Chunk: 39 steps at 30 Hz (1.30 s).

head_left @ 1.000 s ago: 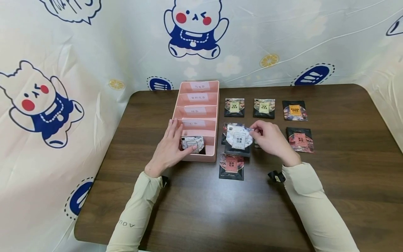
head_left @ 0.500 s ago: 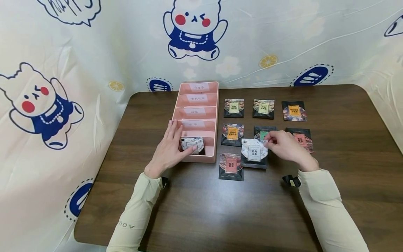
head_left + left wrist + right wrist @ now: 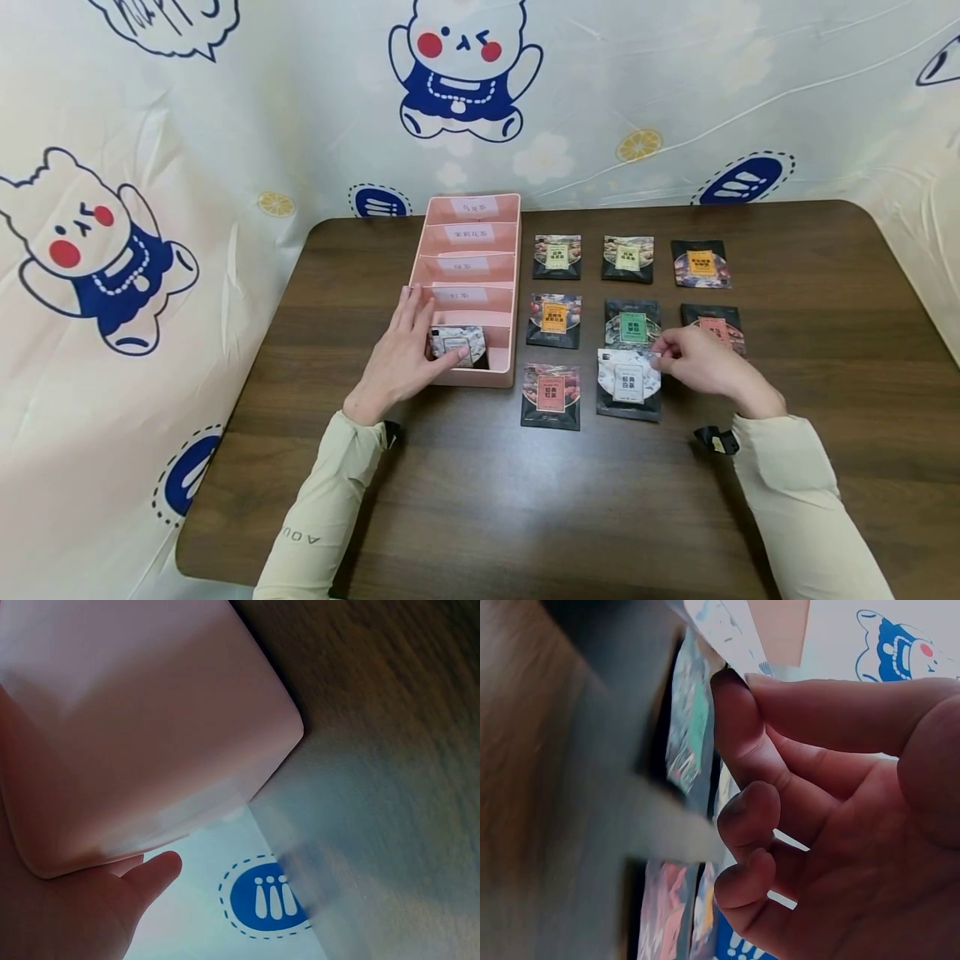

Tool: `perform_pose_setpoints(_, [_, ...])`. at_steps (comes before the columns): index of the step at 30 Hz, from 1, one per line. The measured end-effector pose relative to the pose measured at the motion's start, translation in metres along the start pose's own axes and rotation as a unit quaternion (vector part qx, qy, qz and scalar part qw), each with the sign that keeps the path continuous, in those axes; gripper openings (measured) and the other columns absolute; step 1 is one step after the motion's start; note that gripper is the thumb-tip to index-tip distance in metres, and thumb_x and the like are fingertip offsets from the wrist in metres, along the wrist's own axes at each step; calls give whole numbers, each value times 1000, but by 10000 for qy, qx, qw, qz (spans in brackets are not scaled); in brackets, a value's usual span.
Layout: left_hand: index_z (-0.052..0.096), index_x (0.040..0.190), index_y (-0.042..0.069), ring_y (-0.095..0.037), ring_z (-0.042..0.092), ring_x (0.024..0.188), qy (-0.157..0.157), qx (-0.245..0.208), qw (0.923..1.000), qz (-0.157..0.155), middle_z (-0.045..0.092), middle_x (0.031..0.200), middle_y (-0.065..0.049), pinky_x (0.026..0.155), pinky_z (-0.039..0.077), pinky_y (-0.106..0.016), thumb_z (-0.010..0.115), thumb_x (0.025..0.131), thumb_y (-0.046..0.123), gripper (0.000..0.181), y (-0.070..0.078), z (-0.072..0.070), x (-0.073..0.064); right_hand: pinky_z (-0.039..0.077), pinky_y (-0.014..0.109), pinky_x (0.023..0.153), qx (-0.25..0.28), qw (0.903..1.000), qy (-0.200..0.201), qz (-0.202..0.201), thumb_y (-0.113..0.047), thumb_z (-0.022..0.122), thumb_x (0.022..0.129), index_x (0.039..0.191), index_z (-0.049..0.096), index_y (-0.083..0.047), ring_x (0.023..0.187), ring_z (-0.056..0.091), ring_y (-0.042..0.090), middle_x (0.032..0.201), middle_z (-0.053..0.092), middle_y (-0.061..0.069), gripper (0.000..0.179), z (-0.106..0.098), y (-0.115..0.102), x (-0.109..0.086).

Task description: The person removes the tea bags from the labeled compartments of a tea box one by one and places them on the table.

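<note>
My right hand pinches the upper right corner of a white-and-black tea sachet between thumb and index finger. In the right wrist view that sachet sits at the fingertips, and the other fingers are loosely curled. The sachet lies low over the table, just in front of a green-labelled sachet. On the left side of a pink divided box rests my left hand, fingers straight, thumb over the front compartment. Another white sachet stands in that compartment, partly behind the thumb.
Several more tea sachets lie flat right of the box, among them a red-labelled one and orange-labelled ones. Paper labels mark the box dividers. A printed cloth hangs behind the wooden table.
My right hand has moved right and toward me with the white sachet, away from above the orange-labelled sachet, and lowered it beside the red-labelled one. My left hand stays on the box.
</note>
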<state>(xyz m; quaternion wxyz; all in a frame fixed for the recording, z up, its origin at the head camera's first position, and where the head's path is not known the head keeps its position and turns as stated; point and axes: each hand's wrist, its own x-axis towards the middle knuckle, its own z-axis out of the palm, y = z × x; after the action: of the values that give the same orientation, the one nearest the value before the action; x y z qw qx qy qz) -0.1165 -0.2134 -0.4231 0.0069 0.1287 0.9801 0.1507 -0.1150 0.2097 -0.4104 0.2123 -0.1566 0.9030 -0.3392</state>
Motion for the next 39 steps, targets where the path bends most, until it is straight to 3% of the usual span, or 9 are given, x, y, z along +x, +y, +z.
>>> perform_pose_setpoints(20, [25, 153, 7, -25, -3, 152, 7, -31, 10000, -10, 5, 164, -11, 116, 26, -51, 52, 83, 71, 99, 0, -1, -1, 39, 25, 57, -162, 9998, -11, 105, -9, 65, 88, 94, 68, 2, 66, 49, 15, 74, 61, 3, 13, 5, 13, -7])
perform_pose_setpoints(39, [24, 153, 7, -25, -4, 152, -34, 12, 10000, -6, 5, 164, -11, 117, 25, -50, 52, 83, 72, 99, 0, 0, 0, 40, 29, 59, -324, 9992, 85, 226, -6, 66, 86, 98, 64, 4, 67, 50, 17, 79, 61, 9, 16, 6, 17, -5])
